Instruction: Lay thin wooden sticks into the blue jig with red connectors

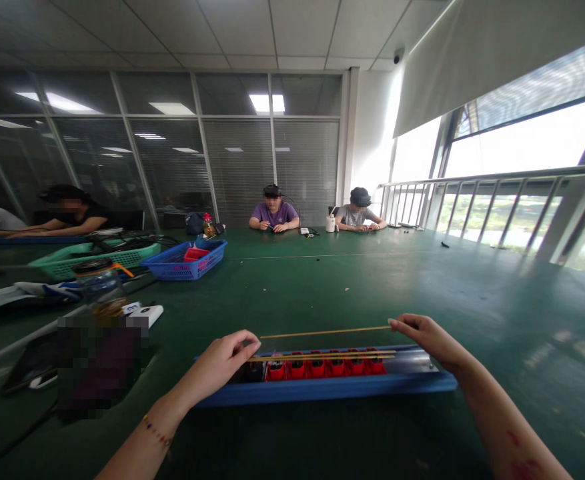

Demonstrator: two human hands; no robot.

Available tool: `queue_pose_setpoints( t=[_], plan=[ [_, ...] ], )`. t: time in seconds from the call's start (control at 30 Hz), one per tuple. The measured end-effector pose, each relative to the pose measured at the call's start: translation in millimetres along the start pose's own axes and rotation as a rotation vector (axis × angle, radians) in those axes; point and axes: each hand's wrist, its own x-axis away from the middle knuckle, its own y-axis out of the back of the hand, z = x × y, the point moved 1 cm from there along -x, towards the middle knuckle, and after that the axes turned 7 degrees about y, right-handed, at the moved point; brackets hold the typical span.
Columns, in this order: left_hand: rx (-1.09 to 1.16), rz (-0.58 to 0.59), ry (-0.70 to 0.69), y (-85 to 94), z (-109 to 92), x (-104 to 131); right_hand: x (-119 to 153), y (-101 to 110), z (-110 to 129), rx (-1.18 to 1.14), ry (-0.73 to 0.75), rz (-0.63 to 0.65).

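A thin, straw-coloured wooden stick stretches above the far side of a long blue tray. My right hand pinches its right end between thumb and finger. At the other end my left hand is closed, its fingertips meeting the stick, though the exact grip is partly hidden. Two more sticks lie lengthwise across the tray, their left ends reaching under my left hand. Inside the tray several red holders with dark parts stand in a row. A bare metallic surface shows at the right.
Left of me are a blue basket with red pieces, a green basket, a glass jar and a white device. Across the green table sit two people; another sits far left. A white bottle stands between the two opposite.
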Motion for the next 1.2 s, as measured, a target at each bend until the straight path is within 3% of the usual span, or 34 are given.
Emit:
queue_pose_setpoints(
  t=[0.17,0.47,0.63,0.77,0.9,1.2],
  plan=[
    [-0.006,-0.022,0.004,-1.2,1.6,-0.1,-13.0,-7.4,-13.8,0.042,-0.006,-0.017],
    [-0.065,-0.083,-0.026,3.0,1.6,1.3,-53.4,-50.3,-7.0,0.299,0.192,0.267],
    [-0.126,-0.011,-0.006,14.1,5.2,3.7,-64.7,-66.0,-10.1,0.406,0.206,0.314],
    [-0.127,0.091,0.007,20.5,2.8,7.8,-64.7,-70.4,-13.4,0.420,0.211,0.323],
    [-0.125,0.115,-0.011,24.0,-1.0,10.9,-62.8,-70.1,-14.3,0.417,0.228,0.320],
    [-0.181,-0.034,-0.135,30.7,-2.2,8.9,-62.3,-70.9,-15.3,0.421,0.227,0.308]
  ],
)
